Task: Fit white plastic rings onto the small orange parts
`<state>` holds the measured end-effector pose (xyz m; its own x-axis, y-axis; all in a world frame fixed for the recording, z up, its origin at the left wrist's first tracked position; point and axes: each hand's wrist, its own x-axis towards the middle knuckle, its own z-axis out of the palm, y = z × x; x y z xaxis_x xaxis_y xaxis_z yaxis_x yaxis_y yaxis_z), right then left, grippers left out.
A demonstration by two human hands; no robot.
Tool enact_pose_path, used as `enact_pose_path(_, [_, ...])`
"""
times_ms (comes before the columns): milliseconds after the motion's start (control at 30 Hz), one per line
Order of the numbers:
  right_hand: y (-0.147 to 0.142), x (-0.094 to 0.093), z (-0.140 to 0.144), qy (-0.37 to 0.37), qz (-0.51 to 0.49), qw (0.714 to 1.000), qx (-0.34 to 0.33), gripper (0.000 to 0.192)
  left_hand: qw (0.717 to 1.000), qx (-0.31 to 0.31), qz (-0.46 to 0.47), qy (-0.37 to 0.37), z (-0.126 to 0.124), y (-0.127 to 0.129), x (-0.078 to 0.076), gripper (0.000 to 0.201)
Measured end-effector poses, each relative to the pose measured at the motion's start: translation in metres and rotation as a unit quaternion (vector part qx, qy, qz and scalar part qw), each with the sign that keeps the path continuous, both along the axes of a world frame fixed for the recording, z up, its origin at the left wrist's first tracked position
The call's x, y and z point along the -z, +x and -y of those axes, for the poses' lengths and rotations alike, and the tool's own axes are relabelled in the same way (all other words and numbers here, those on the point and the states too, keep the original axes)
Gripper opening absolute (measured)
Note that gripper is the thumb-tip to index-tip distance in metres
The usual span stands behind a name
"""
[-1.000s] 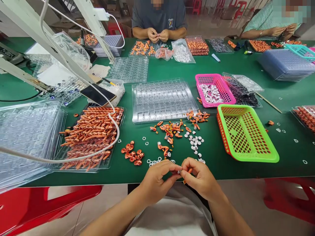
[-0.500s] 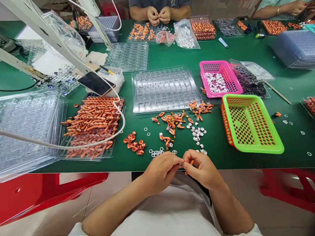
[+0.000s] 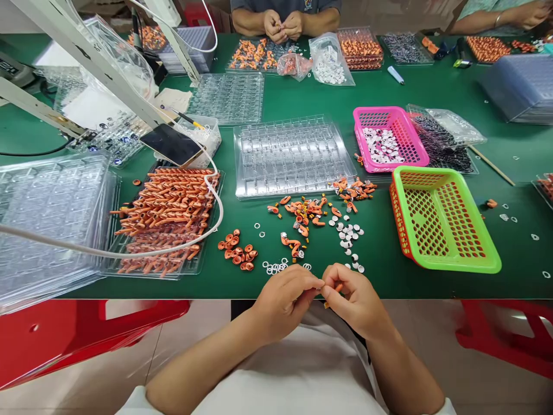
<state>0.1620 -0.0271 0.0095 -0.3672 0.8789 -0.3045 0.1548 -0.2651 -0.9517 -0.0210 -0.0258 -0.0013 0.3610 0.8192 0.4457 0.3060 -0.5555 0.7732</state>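
At the table's front edge, my left hand [image 3: 283, 297] and my right hand [image 3: 356, 300] meet fingertip to fingertip. A small orange plastic part [image 3: 339, 287] with a yellowish end is pinched in my right fingers. My left thumb and index finger are closed at its left end; what lies between them is too small and covered to make out. Just beyond my hands lie white rings [image 3: 275, 267], orange cups [image 3: 237, 251], white discs [image 3: 348, 235] and a loose pile of curved orange parts [image 3: 307, 211] with yellowish ends.
A clear moulded tray [image 3: 294, 155] lies mid-table. To the right stand a green basket [image 3: 492, 259] and a pink basket [image 3: 362, 138] with white discs. At left are stacked orange tubes [image 3: 168, 202], a phone [image 3: 170, 144] and a white cable [image 3: 129, 255]. A co-worker's hands [image 3: 283, 26] work opposite.
The view has shifted slightly, so the table's things appear a little further right. My two hands keep nearly the same pinch. The co-worker's hands opposite have moved a little.
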Motion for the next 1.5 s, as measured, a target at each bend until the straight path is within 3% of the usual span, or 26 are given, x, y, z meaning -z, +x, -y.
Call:
enact_pose_path(700, [-0.007, 0.006, 0.0, 0.041, -0.003, 0.999, 0.027, 0.017, 0.999, -0.037, 0.018, -0.018, 0.003, 0.007, -0.002, 0.017])
enact_pose_path(1133, [-0.007, 0.015, -0.01, -0.096, -0.101, 0.99, 0.004, 0.017, 0.999, -0.02, 0.045, -0.012, 0.006, 0.008, 0.003, 0.023])
enact_pose_path(1233, [-0.006, 0.017, -0.009, -0.093, -0.124, 0.988, 0.006, 0.018, 0.995, -0.038, 0.067, -0.069, 0.007, 0.008, 0.0, 0.019])
enact_pose_path(1333, [-0.001, 0.016, -0.006, -0.085, -0.164, 0.983, 0.002, 0.018, 0.976, -0.053, 0.092, -0.19, 0.006, 0.007, -0.004, 0.01])
enact_pose_path(1500, [0.007, 0.014, 0.0, -0.076, -0.202, 0.976, 0.012, 0.013, 0.893, -0.042, 0.196, -0.403, 0.003, 0.006, -0.01, 0.006])
